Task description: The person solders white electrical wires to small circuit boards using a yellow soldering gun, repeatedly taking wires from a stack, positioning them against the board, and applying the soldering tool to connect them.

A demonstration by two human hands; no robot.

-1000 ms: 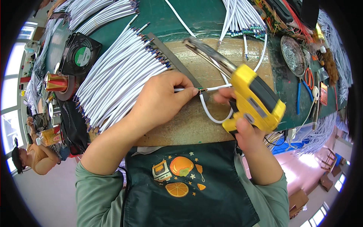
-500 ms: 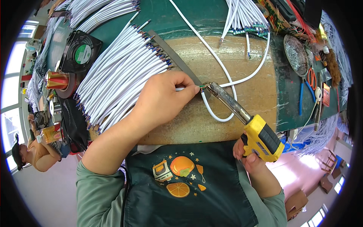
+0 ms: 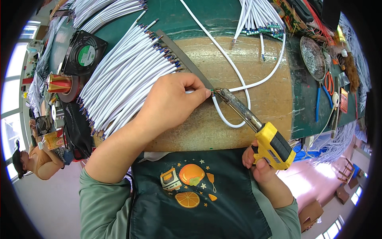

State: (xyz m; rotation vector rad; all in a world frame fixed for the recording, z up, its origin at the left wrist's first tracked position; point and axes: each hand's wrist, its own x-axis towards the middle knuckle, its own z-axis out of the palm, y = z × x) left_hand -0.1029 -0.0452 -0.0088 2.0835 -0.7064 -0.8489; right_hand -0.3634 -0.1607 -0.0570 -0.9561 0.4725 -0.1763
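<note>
My left hand (image 3: pixel 169 101) is closed in a pinch at the right end of a row of short white cables (image 3: pixel 127 75). Between its thumb and forefinger sits a small green circuit board (image 3: pixel 213 91), mostly covered by the fingers. A yellow-and-black soldering gun (image 3: pixel 275 145) is in my right hand (image 3: pixel 260 165), its fingers wrapped round the grip. The gun's dark hot tip meets the board's end, just beside the left fingertips. From that same spot a white cable (image 3: pixel 227 124) loops over the wooden board (image 3: pixel 191 137). A flat grey bar (image 3: pixel 187 61) runs along the cables' stripped ends.
Finished-looking white cables with green boards (image 3: pixel 264 30) lie at the far right. A metal dish (image 3: pixel 313 57), blue-handled pliers (image 3: pixel 317 103) and orange scissors (image 3: pixel 329 83) are further right. At left stand a black fan (image 3: pixel 84 53) and a spool (image 3: pixel 61 83). Another person (image 3: pixel 43 163) is at far left.
The soldering gun and my right hand have shifted slightly left. Less of the green board shows at my left fingertips. My left hand stays almost where it was.
</note>
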